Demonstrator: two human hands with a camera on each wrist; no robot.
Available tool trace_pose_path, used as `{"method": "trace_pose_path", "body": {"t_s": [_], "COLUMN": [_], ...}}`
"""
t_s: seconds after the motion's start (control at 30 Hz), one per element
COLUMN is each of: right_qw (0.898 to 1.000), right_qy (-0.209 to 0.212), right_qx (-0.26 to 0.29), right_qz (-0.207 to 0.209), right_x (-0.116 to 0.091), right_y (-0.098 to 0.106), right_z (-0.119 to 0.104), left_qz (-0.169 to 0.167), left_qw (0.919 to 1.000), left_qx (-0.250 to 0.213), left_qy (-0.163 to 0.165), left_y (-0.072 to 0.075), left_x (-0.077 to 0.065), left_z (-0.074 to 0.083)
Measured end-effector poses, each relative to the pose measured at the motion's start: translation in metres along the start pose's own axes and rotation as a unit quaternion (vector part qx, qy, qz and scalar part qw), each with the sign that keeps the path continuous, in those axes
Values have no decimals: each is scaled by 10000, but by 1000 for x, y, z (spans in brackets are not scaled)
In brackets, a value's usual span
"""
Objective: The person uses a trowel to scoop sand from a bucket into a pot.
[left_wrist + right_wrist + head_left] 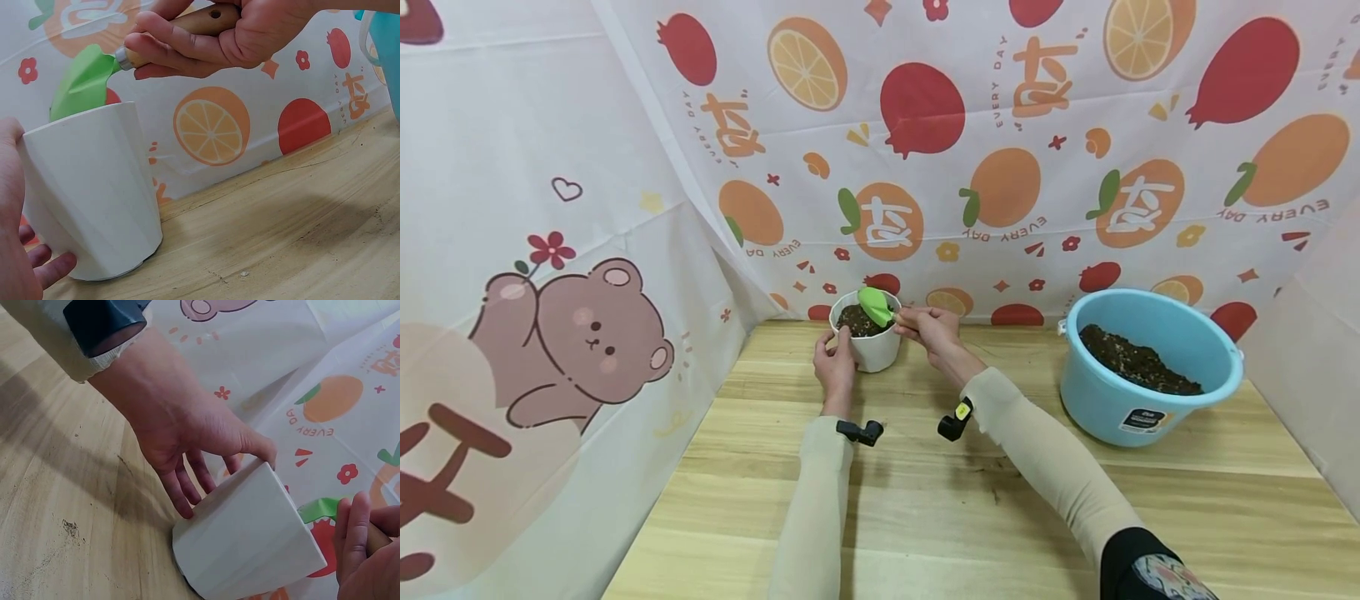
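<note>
A white plant pot (876, 354) with dark soil (854, 322) inside stands upright near the back edge of the table. My left hand (837, 363) holds its left side, thumb at the rim and fingers against the wall, as the right wrist view shows. My right hand (934, 333) grips the wooden handle (207, 20) of a small hand trowel just right of the pot. The trowel's green blade (874, 306) tilts down over the pot's mouth; in the left wrist view its tip is hidden behind the rim.
A light blue bucket (1101, 408), partly filled with dark soil (1135, 362), stands at the right of the wooden table (940, 517). Fruit-printed cloth (925, 200) hangs right behind the pot. Crumbs of soil (70, 529) lie on the tabletop.
</note>
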State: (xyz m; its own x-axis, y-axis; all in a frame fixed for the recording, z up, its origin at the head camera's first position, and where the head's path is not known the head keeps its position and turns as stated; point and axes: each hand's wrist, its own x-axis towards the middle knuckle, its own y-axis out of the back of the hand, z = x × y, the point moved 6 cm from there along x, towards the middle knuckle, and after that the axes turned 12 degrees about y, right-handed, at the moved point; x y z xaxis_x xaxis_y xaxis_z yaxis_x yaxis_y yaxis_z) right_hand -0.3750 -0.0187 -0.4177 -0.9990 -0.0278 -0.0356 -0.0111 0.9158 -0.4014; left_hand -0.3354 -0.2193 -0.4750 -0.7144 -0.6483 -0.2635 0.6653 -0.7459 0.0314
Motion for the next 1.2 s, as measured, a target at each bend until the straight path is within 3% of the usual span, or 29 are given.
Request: {"method": "trace_pose_path", "body": {"t_s": [0.47,0.73,1.2], "right_qw": [9979,9884,9735], "right_qy": [462,870,1352], "right_qx": [-371,-1166,-1764], "right_qz": [-271,-447,-533], "right_x": [-9,-15,-18], "right_y": [-6,-8,-8], "right_z": [-6,-12,-22], "left_qz": [-65,-88,-57], "left_qw": [10000,10000,10000], "left_qx": [-13,-24,-13], "left_qy": [31,-22,-17], "left_y": [1,2,0], "left_x": [-1,-1,1], "left_z": [-2,-1,-2]}}
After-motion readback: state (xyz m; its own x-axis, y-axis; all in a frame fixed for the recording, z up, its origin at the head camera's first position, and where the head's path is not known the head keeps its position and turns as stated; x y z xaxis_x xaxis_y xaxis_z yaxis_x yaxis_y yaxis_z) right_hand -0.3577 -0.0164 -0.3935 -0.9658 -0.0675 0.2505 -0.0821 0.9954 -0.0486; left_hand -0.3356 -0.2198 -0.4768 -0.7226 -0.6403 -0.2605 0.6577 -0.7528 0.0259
